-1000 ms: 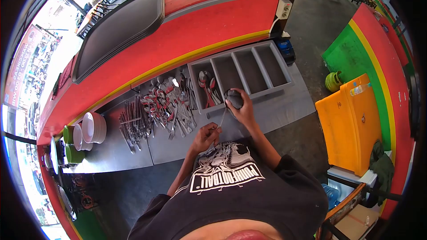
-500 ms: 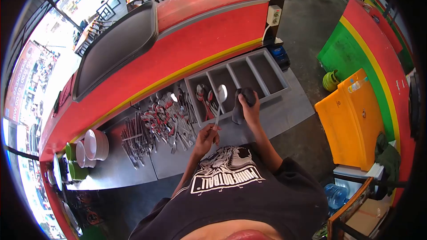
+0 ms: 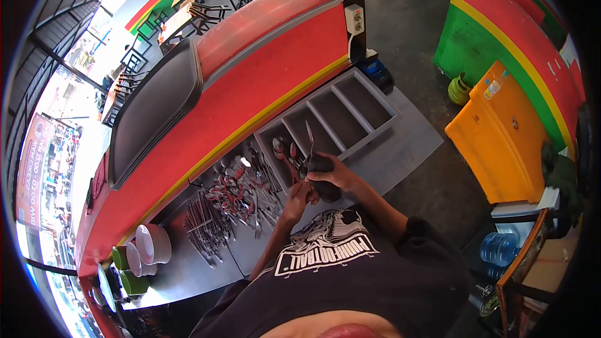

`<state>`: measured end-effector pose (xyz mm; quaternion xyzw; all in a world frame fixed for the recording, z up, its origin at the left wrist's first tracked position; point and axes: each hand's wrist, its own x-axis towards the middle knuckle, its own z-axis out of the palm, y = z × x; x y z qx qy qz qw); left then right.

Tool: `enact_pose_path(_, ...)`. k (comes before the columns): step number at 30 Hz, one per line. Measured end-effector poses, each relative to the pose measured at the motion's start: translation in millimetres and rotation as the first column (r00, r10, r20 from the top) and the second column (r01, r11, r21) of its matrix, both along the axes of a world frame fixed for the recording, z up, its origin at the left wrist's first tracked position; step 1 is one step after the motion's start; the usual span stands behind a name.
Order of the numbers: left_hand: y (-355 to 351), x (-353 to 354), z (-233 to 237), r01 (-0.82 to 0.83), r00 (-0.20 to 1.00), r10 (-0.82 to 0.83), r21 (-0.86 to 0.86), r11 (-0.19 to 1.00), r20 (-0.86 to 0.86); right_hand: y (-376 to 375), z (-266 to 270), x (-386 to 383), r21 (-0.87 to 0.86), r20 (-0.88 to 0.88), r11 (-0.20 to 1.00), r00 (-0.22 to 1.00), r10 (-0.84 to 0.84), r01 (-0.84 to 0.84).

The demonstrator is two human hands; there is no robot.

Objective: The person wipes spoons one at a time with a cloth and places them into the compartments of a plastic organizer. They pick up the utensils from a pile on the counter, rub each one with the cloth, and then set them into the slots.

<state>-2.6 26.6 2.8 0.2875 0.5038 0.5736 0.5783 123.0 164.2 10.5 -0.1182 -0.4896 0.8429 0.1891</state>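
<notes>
A spoon (image 3: 310,136) stands up between my two hands, its bowl pointing toward the divided tray. The lower end of its handle is closed in the fingers of my left hand (image 3: 298,203). My right hand (image 3: 339,174) grips a dark cloth (image 3: 322,164) that is bunched against the spoon's handle. Just beyond lies the grey cutlery tray (image 3: 370,136), with several spoons (image 3: 279,146) in its leftmost compartment. Left of the tray, a heap of loose spoons and forks (image 3: 238,192) is spread on the metal counter, beside a bundle of slender cutlery (image 3: 204,225).
White bowls (image 3: 153,244) and green bowls (image 3: 133,283) are stacked at the counter's left end. Black trays (image 3: 156,109) lean on the red partition (image 3: 275,56) behind. A yellow bin (image 3: 498,138) and a green gas cylinder (image 3: 459,89) stand to the right.
My right hand has brought the cloth left and down onto the spoon, close to my left hand. The spoon now shows more edge-on. The head view has shifted.
</notes>
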Motion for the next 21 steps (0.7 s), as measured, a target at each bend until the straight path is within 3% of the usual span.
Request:
enact_pose_path(3, 0, 11, 9, -0.037, 0.966, 0.05, 0.056, 0.998, -0.255, -1, 3, 3, 0.018, 0.014, 0.999, 0.999, -0.047, 0.047)
enact_pose_path(6, 1, 10, 10, -0.007, 0.868, 0.073, 0.135, 0.991, -0.492, 0, -3, 0, 0.166, 0.028, 0.967, 0.979, -0.202, 0.194)
enact_pose_path(8, -2, 7, 17, 0.032, 0.8, 0.048, 0.123, 0.992, -0.598, 0, -3, -1, 0.127, 0.053, 0.97, 0.975, -0.216, 0.208)
enact_pose_path(12, -7, 5, 28, 0.121, 0.715, -0.066, 0.03, 0.992, -0.696, 0, 2, -2, 0.006, 0.094, 0.968, 0.963, -0.251, 0.252)
enact_pose_path(14, -10, 5, 30, 0.14, 0.704, -0.151, -0.072, 0.987, -0.694, 3, -6, -4, -0.094, 0.134, 0.921, 0.922, -0.364, 0.377)
enact_pose_path(17, -18, 8, 18, 0.185, 0.636, -0.112, 0.01, 0.983, -0.764, 10, -15, -3, -0.14, 0.182, 0.865, 0.872, -0.455, 0.481)
enact_pose_path(21, -20, 3, 16, 0.234, 0.583, -0.153, -0.016, 0.972, -0.798, 9, -15, -1, -0.14, 0.184, 0.848, 0.855, -0.485, 0.511)
